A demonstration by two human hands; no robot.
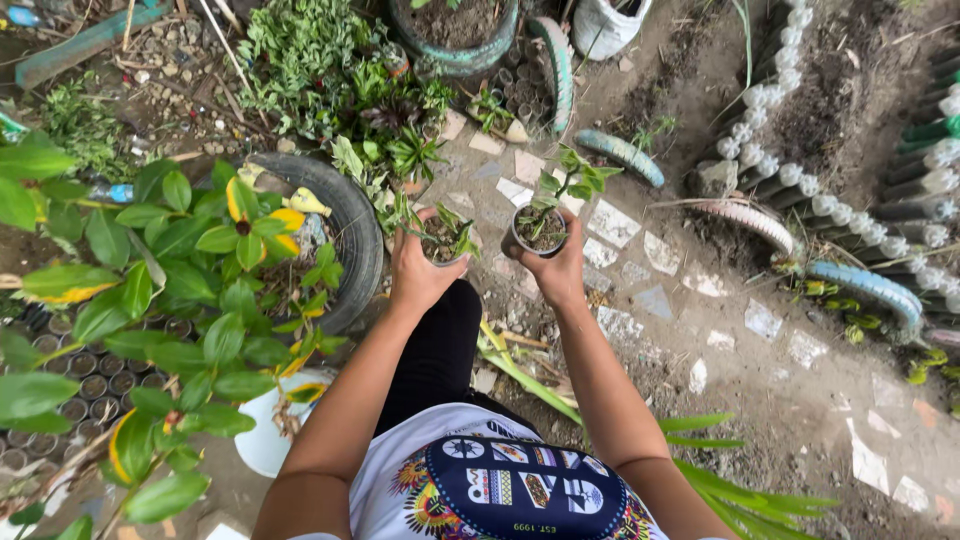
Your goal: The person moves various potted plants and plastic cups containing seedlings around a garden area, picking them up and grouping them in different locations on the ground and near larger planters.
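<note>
While the person stands on a dirt path set with pale broken tile pieces (612, 222), each of the two hands grasps a small potted plant held out in front of the body. The left hand (415, 272) is wrapped around the left pot (443, 243), a small container of soil with a few short green leaves. The right hand (560, 268) grips the right pot (538, 230), from which a taller seedling (572, 175) rises with broad leaves. The two pots sit close beside each other, not touching, at about the same height above the path.

Just to the left of the left hand lies an old tyre planter (355, 225) holding soil and a leafy shrub with green and yellow leaves (205, 270); its foliage crowds the left side of the view and hides much of the ground there. Beneath that foliage, rows of small dark empty pots (90, 375) stand packed together. Ahead of the hands grow low green plants (330, 70), and beyond them stands a large round planter (455, 35). On the right, curved painted tyre edging (865, 285) and rows of upturned bottles (790, 60) border bare soil beds. Long green leaves (740, 490) lie across the path by the person's right side.
</note>
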